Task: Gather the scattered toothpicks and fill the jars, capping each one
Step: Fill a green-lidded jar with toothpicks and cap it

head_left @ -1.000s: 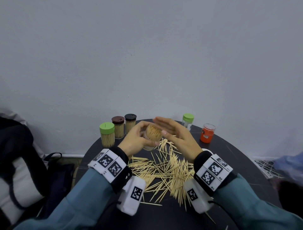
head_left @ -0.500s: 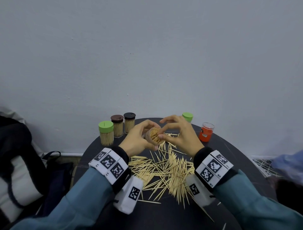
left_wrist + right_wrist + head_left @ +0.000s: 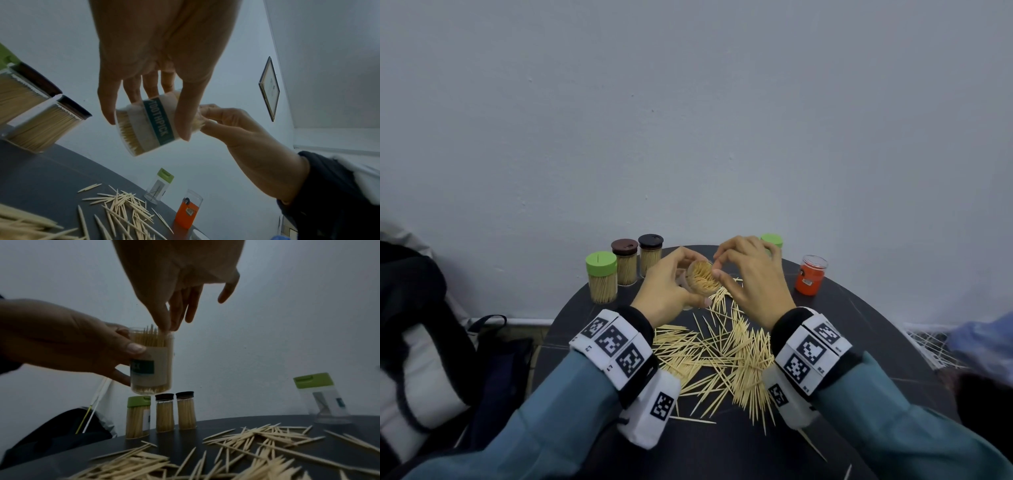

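My left hand (image 3: 668, 291) grips a clear, uncapped jar (image 3: 702, 278) packed with toothpicks and holds it above the table, tilted toward me. Its label reads TOOTHPICK in the left wrist view (image 3: 157, 123). My right hand (image 3: 744, 277) is at the jar's mouth, where thumb and forefinger pinch the toothpick tips (image 3: 152, 332) that stick out. A wide heap of scattered toothpicks (image 3: 722, 353) lies on the round black table (image 3: 859, 329) beneath both wrists.
Three capped, full jars stand at the table's back left: green lid (image 3: 602, 277), brown lid (image 3: 625, 262), black lid (image 3: 650, 255). A green-capped, nearly empty jar (image 3: 322, 399) and an open orange jar (image 3: 811, 275) stand at the back right. A dark bag (image 3: 421, 342) sits to the left.
My right hand lay flat over the jar's mouth a second ago; its fingers have curled down and now pinch the toothpick tips. The left hand keeps hold of the jar.
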Demonstrator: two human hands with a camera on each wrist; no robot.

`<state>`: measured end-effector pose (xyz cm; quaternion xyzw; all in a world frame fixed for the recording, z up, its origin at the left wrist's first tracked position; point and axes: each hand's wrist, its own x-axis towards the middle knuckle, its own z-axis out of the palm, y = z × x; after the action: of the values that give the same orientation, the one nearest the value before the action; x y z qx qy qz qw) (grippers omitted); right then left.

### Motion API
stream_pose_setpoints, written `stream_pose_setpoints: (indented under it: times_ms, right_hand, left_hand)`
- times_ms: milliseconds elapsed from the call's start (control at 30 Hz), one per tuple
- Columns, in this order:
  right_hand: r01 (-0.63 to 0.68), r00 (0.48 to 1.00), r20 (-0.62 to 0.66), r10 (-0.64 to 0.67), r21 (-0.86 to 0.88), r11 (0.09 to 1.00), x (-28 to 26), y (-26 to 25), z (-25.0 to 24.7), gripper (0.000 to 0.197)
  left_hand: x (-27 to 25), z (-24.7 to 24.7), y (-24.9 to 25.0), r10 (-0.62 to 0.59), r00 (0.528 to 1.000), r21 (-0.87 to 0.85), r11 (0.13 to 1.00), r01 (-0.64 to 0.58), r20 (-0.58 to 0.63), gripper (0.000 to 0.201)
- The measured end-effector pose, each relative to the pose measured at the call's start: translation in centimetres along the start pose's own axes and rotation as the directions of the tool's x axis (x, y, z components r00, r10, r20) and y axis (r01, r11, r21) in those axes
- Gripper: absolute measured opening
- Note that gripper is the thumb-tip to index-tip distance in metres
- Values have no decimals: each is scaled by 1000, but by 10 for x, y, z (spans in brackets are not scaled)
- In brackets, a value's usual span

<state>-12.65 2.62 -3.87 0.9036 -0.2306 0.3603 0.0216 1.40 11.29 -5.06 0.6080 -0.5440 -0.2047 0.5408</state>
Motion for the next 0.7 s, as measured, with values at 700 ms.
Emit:
stream_pose_setpoints:
  times_ms: [700]
  right_hand:
    - [-216,854,519,37,289,933,-41,21,-55,11]
  left_hand:
    - [1,12,17,-111,993,18,994,110,36,57]
